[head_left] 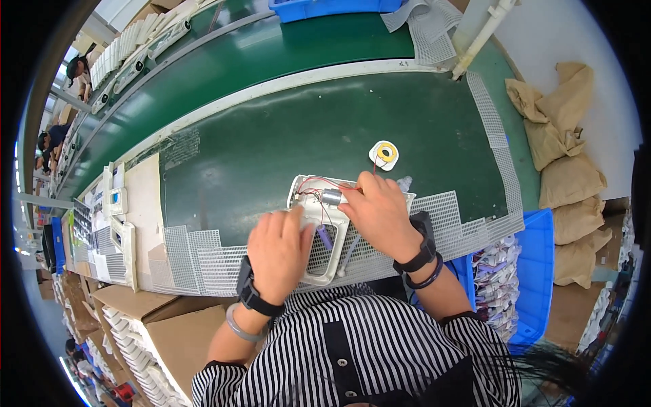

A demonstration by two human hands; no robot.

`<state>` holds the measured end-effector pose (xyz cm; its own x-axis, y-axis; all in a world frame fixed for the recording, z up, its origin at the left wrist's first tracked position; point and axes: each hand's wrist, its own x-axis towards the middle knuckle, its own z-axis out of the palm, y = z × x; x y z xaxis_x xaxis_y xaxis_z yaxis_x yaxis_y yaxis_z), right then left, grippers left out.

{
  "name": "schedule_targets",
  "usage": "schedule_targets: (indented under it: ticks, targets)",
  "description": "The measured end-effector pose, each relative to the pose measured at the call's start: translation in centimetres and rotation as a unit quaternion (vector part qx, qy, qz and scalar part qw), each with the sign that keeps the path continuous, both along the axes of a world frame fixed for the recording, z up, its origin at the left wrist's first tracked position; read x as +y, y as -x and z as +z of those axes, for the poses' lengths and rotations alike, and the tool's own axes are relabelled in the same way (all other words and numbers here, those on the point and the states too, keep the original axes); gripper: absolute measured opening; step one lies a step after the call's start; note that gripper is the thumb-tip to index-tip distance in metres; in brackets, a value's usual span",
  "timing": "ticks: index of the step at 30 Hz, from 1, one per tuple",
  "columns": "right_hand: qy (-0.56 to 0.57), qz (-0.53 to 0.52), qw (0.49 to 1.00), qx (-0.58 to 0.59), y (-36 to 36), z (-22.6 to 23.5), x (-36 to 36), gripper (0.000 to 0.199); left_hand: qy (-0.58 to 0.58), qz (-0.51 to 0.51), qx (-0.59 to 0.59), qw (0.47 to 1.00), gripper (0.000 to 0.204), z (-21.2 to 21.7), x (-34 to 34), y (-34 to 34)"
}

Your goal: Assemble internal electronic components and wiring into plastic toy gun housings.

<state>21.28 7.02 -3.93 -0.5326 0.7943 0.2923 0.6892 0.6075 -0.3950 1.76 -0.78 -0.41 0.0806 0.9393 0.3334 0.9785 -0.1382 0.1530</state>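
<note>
A white plastic housing lies on the green work surface in front of me. My left hand rests on its left side and presses it down. My right hand pinches a small silver cylindrical motor at the housing's upper part. Thin red wires run from the motor across the housing. One red wire leads up to a small white disc with a yellow ring lying on the mat just beyond. Both wrists wear black bands.
White mesh mats line the near edge of the green table. Cardboard boxes of white parts stand at my left, a blue bin of parts at my right. Brown sacks lie far right. Other people work along the line far left.
</note>
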Motion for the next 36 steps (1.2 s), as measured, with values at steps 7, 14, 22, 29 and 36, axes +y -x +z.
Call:
schedule_targets:
  ticks: [7,14,22,29,36]
  targets:
    - [-0.030,0.003,0.999,-0.010,0.2,0.4,-0.2,0.026,0.046,0.001,-0.091,0.995,0.028,-1.3,-0.7,-2.7]
    - [-0.033,-0.016,0.998,-0.045,0.3,0.4,-0.9,0.030,0.057,0.035,-0.137,0.988,0.028,-1.9,-1.4,-2.7]
    - [-0.049,-0.012,0.994,-0.099,0.3,1.6,-0.9,0.029,0.052,0.048,-0.152,0.986,0.024,-1.9,-1.6,-2.2]
    - [-0.085,0.089,0.992,-0.020,0.1,5.4,-0.6,0.036,0.047,0.069,-0.426,0.901,0.027,-1.8,-1.9,0.3]
    - [-0.027,0.228,0.964,-0.131,2.8,3.4,1.7,0.039,0.049,0.057,-0.268,0.961,0.027,-1.7,-3.5,1.0]
